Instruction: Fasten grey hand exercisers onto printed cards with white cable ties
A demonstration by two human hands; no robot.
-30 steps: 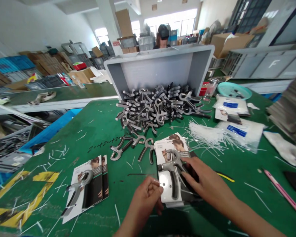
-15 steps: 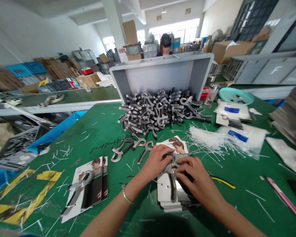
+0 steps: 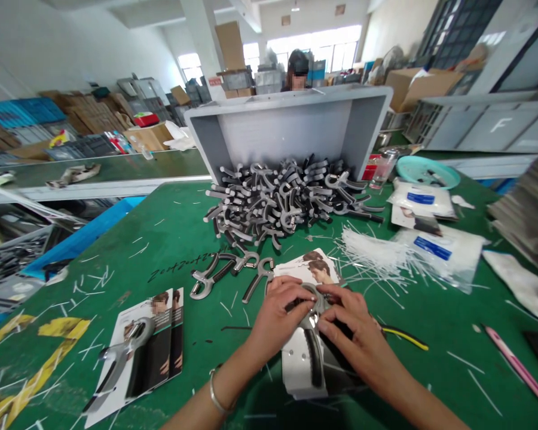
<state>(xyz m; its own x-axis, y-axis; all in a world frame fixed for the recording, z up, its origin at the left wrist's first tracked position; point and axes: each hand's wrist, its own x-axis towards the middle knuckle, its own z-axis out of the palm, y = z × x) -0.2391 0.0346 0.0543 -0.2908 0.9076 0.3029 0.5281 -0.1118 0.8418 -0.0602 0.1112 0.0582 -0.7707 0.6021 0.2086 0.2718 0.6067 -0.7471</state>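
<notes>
My left hand (image 3: 275, 315) and my right hand (image 3: 347, 327) meet over a grey hand gripper (image 3: 312, 346) lying on a printed backing card (image 3: 301, 364). Both hands have curled fingers pressed on the gripper's top, near its spring. The card lies on a small stack of like cards on the green table (image 3: 161, 239). Just beyond the hands lie two loose hand grippers (image 3: 226, 272). Farther back, a large pile of hand grippers (image 3: 280, 200) spills from a tipped grey crate (image 3: 291, 128).
A finished card with a gripper (image 3: 137, 352) lies at the left. White zip ties (image 3: 376, 248) and plastic bags (image 3: 434, 239) sit at the right, with a teal bowl (image 3: 425, 170) behind. A pink pen (image 3: 520, 370) lies far right. A person (image 3: 297, 70) stands behind the crate.
My left hand moved up from the card's lower left edge to the gripper's top, joining my right hand there. The view shifted slightly.
</notes>
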